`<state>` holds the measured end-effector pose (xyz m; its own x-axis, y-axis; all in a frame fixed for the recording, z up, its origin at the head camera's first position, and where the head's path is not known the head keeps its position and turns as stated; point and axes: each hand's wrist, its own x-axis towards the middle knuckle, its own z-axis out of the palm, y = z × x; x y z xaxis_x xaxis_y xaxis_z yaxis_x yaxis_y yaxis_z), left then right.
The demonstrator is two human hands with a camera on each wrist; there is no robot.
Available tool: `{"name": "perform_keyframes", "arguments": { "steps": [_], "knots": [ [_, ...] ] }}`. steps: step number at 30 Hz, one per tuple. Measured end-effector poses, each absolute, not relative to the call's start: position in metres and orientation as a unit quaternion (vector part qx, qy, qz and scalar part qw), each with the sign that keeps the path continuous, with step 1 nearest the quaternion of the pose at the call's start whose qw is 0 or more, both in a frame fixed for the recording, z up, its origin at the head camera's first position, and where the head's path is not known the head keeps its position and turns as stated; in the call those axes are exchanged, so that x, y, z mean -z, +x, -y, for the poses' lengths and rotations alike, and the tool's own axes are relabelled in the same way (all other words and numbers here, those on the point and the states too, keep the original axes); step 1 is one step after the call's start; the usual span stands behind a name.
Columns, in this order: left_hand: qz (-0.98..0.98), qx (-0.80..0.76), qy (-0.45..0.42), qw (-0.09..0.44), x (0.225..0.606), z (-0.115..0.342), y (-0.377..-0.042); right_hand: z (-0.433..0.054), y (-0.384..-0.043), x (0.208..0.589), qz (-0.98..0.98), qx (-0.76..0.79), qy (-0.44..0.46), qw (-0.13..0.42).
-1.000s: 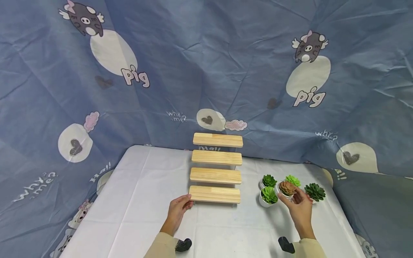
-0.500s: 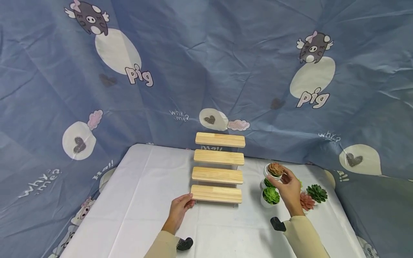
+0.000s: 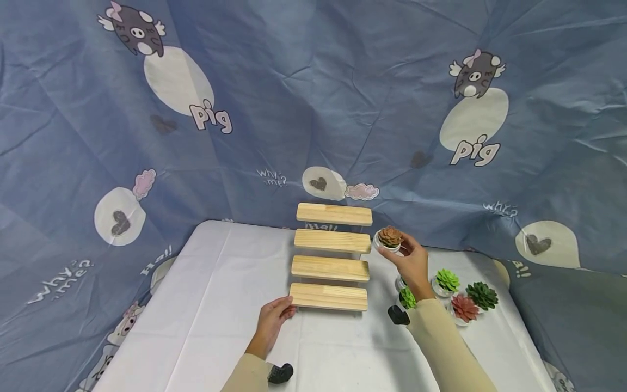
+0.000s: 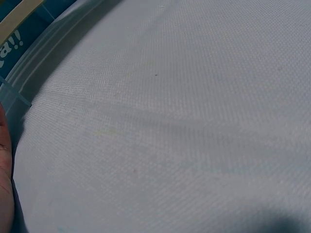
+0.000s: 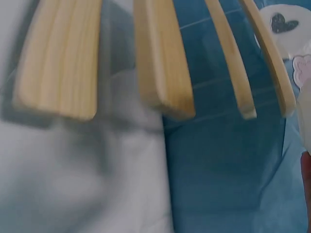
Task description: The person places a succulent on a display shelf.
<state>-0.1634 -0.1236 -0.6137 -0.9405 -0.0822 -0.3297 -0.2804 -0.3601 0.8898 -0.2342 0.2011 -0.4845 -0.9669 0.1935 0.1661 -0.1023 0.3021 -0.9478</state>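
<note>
A stepped display stand (image 3: 329, 296) with wooden shelves stands on the white tablecloth. At the left end of its lowest shelf, my left hand (image 3: 271, 319) grips the corner with thumb and fingers; only the edge of that hand shows in the left wrist view. My right hand (image 3: 414, 265) holds a brown potted succulent (image 3: 390, 238) by its small white pot, raised just right of the upper shelves. In the right wrist view the white pot (image 5: 304, 116) peeks in at the right edge, beside the ends of the shelves.
Bright green (image 3: 448, 280), dark green (image 3: 482, 295) and red succulents (image 3: 465, 308) cluster on the right of the tablecloth (image 3: 235, 272). Another green succulent (image 3: 407, 298) is partly hidden by my right wrist. A blue printed cloth (image 3: 245, 125) hangs behind the table.
My right hand has carried the brown succulent up and leftward from the other pots to beside the upper shelves. The left hand keeps its place on the lowest shelf.
</note>
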Motion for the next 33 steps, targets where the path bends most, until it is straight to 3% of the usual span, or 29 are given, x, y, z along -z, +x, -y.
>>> {"name": "perform_keyframes", "arguments": {
  "steps": [3, 12, 33],
  "knots": [
    [-0.561, -0.810, -0.156, 0.062, 0.614, 0.124, -0.163, -0.187, -0.235, 0.467, 0.792, -0.599, -0.034, 0.111],
    [-0.559, -0.812, -0.158, 0.061, 0.617, 0.123, -0.164, -0.165, -0.259, 0.457, 0.789, -0.602, -0.003, 0.124],
    [-0.556, -0.814, -0.153, 0.068, 0.618, 0.126, -0.163, -0.104, -0.301, 0.435, 0.775, -0.625, 0.036, 0.081]
  ]
}}
